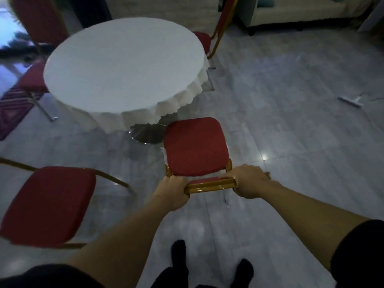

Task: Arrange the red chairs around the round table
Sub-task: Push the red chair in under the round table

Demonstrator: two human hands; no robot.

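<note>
Both hands' grip wraps glossy gilt backrest rail [209, 185]; padded red chair [195, 147].

Setting: we list this as a lounge or function room. Round tabletop [124, 65] under white scalloped cloth, red padded banquet chairs [195, 146], grey tiled floor [291, 132], pale sofa [297, 11].

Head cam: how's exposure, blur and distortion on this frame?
Head view: dim and underexposed overall, though the white tablecloth reads bright with little texture; small glare spots on the glossy floor; edges bow from the wide lens; the near-left chair is soft, while the held chair and both hands stay fairly sharp.
</note>
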